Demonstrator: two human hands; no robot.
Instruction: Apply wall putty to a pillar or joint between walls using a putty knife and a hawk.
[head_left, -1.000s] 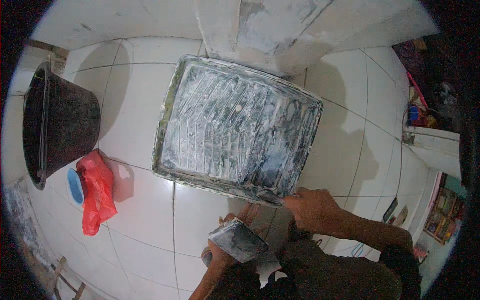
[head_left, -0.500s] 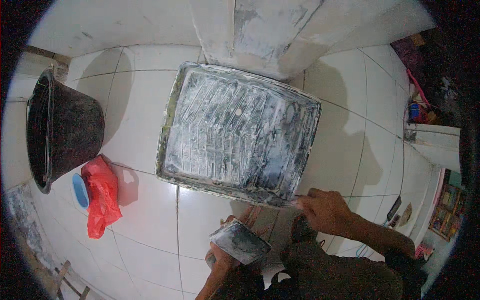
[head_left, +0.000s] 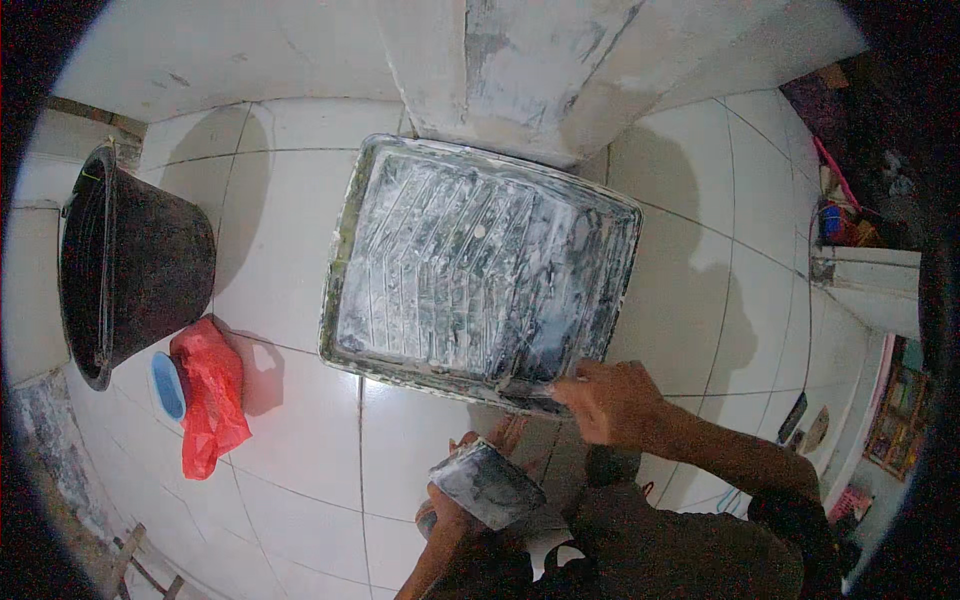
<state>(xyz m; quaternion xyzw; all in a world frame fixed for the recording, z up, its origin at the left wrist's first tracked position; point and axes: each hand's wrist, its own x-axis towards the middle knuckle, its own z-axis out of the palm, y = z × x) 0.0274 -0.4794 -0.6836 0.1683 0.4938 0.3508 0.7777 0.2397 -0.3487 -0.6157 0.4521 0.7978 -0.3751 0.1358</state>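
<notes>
The right hand (head_left: 612,402) is at the tray's near right corner, fingers closed around a slim tool (head_left: 532,397) that is mostly hidden; its dark end lies along the inside of the near wall. The paint tray (head_left: 430,265), ridged and smeared with white and grey, sits on the tiled floor (head_left: 290,300) in the middle of the scene, just beside the foot of the far wall (head_left: 540,85). At the near side, left of the right hand, the left hand (head_left: 449,508) is clamped on a flat plate (head_left: 488,486) streaked with the same white, held apart from the tray. A black bucket (head_left: 160,265) stands at the left, with a red plastic bag (head_left: 212,405) and a blue oval object (head_left: 168,386) touching each other on its near side. Any printing on the colourful items (head_left: 893,410) at the right edge is too small to read. Compared with half a second ago, the right hand has shifted left and slightly farther, bringing the tool inward from the corner; the left hand's grip is unchanged.
</notes>
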